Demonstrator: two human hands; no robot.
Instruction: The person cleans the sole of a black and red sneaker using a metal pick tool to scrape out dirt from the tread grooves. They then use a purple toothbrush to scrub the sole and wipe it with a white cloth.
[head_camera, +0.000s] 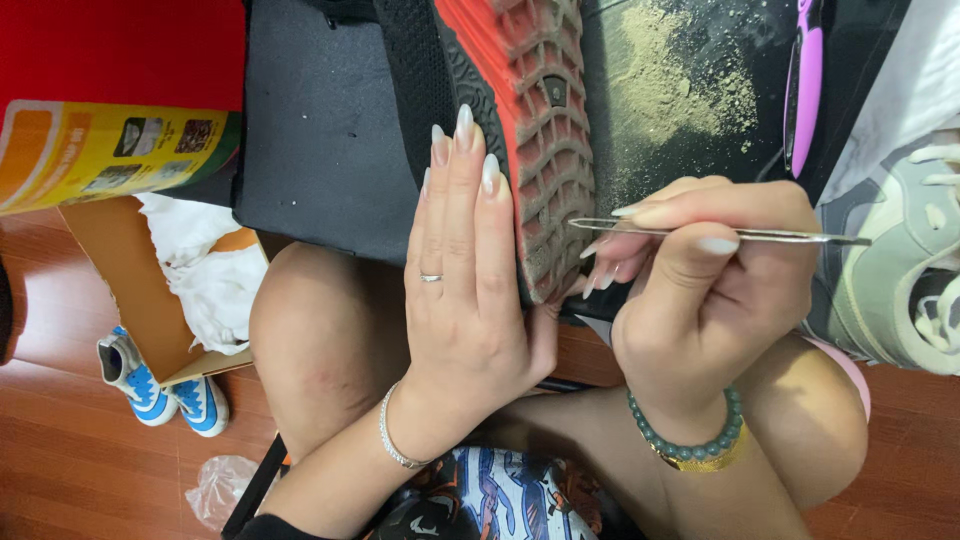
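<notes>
A black shoe (410, 80) with a red, dirt-caked tread sole (545, 150) stands on its side on a black mat (310, 130), sole facing right. My left hand (465, 290) presses flat against the shoe's black side, fingers straight, steadying it. My right hand (700, 290) pinches a thin metal pick (700, 232), held level, its tip touching the sole's grooves near the heel end.
Scraped-out dirt (680, 80) lies on the mat beside a purple-handled tool (805, 85). A grey sneaker (900, 290) sits at right. At left are a cardboard box (130, 290) with white paper, a small blue-and-white shoe pair (165, 390) and a plastic bag (220, 490) on the wooden floor.
</notes>
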